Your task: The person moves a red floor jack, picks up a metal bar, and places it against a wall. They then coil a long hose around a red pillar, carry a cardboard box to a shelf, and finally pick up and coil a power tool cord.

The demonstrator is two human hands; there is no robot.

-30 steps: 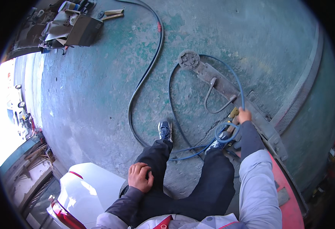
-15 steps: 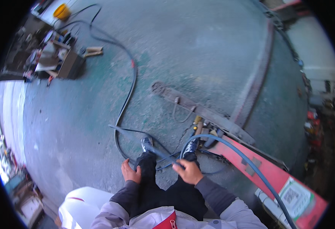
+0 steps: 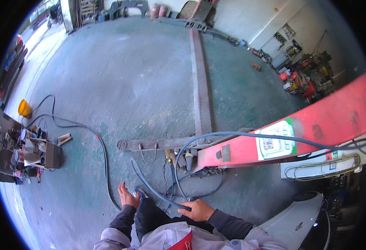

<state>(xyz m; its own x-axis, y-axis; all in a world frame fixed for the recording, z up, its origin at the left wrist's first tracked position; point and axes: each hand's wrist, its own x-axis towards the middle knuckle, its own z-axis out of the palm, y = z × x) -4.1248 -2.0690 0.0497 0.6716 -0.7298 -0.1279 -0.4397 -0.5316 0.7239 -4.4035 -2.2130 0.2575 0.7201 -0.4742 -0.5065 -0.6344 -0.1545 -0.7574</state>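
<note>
My right hand [image 3: 198, 211] is closed round a grey-blue hose [image 3: 151, 188] in front of my body. From the fist one length runs forward and left above the floor; whether its tip is a free end or a bend I cannot tell. Another length arches up and rightward across a red post [image 3: 316, 129]. To the left, my left hand [image 3: 128, 196] hovers near my shoe with fingers stretched apart and nothing in them. Several tools with handles [image 3: 181, 160] lie at the foot of the red post, beside a rusty metal arm [image 3: 170, 144].
A black hose [image 3: 104, 154] winds over the floor toward a yellow bucket [image 3: 24, 108]. Boxes of clutter [image 3: 51, 155] stand at left. A raised metal strip [image 3: 198, 83] crosses the floor ahead. A white car [image 3: 293, 218] is at lower right, a dark vehicle [image 3: 12, 68] far left.
My view has turned rightward and up, bringing the wall and the white car into sight. The right hand still grips the hose; the left hand stays open, fingers now more spread.
</note>
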